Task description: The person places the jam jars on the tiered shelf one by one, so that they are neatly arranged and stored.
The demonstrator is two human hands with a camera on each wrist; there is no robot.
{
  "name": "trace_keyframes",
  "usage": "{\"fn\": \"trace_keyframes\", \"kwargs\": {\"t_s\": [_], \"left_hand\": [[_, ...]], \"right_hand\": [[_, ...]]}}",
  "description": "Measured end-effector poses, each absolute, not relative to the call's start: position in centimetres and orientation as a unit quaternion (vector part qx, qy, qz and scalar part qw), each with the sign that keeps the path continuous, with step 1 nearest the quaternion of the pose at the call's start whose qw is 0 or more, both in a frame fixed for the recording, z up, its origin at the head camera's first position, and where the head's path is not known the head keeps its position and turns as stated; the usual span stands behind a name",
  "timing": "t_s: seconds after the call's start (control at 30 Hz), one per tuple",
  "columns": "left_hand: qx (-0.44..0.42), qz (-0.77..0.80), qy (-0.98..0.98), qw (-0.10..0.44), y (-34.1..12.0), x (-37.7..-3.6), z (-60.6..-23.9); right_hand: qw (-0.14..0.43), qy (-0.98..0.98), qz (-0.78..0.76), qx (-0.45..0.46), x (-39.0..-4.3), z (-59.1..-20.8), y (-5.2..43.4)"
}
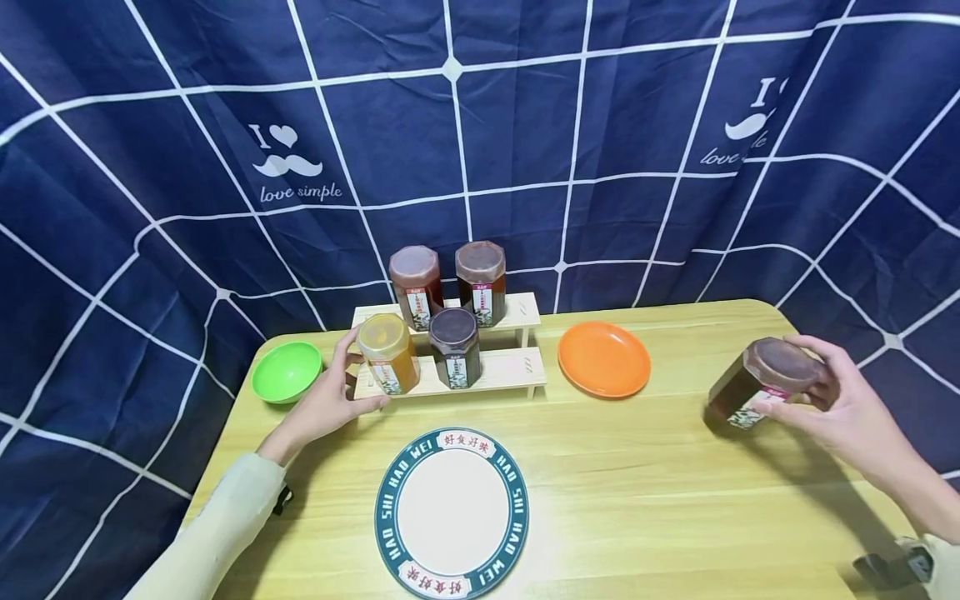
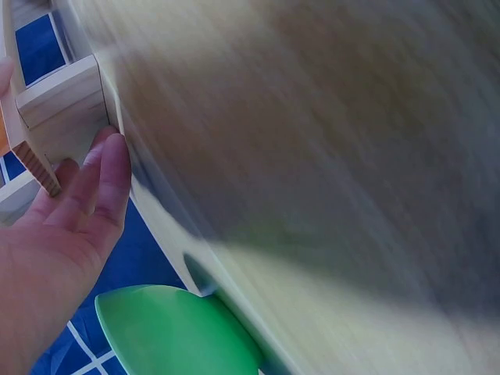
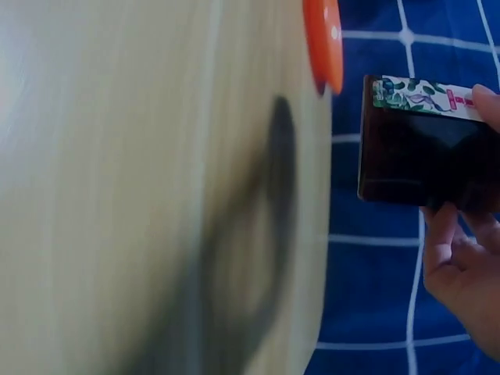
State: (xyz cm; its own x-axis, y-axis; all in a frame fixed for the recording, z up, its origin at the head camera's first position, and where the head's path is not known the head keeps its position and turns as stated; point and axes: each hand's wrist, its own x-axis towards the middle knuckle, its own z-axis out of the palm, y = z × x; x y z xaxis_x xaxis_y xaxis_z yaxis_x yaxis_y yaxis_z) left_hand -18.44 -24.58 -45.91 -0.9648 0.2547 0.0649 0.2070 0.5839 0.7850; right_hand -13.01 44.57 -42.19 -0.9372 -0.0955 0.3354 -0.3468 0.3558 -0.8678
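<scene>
On the wooden desk (image 1: 637, 483) are a green plastic bowl (image 1: 286, 372), an orange plastic plate (image 1: 603, 359) and a white plate with dark green rim (image 1: 452, 514).

My left hand (image 1: 326, 400) lies open at lower left; my right hand (image 1: 840, 404) curls, gripping, at right.

left wrist: table (image 2: 328, 156) motion-blurred, green bowl (image 2: 176, 332) cut by bottom edge | right wrist: right hand (image 3: 469, 258) cut by right edge, dark jar (image 3: 418, 141) partly behind fingers, label too small to read | head: near plate (image 1: 452, 512) clipped at bottom edge
</scene>
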Motion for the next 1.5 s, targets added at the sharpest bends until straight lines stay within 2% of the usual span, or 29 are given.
{"fn": "trace_keyframes", "kwargs": {"t_s": [0.13,0.5,1.1,1.5], "left_hand": [[0.126,0.435,0.891,0.032,-24.6,-18.6,-46.0],[0.126,0.433,0.892,0.033,-24.6,-18.6,-46.1],[0.133,0.432,0.892,0.029,-24.6,-18.7,-46.2],[0.142,0.424,0.894,0.015,-24.7,-18.7,-46.4]], "right_hand": [[0.134,-0.853,0.486,0.135,-12.8,-41.1,42.6],[0.146,-0.857,0.474,0.138,-13.3,-39.7,38.3],[0.130,-0.848,0.477,0.192,-15.7,-37.9,30.3],[0.088,-0.835,0.499,0.215,-17.3,-38.2,25.4]]}}
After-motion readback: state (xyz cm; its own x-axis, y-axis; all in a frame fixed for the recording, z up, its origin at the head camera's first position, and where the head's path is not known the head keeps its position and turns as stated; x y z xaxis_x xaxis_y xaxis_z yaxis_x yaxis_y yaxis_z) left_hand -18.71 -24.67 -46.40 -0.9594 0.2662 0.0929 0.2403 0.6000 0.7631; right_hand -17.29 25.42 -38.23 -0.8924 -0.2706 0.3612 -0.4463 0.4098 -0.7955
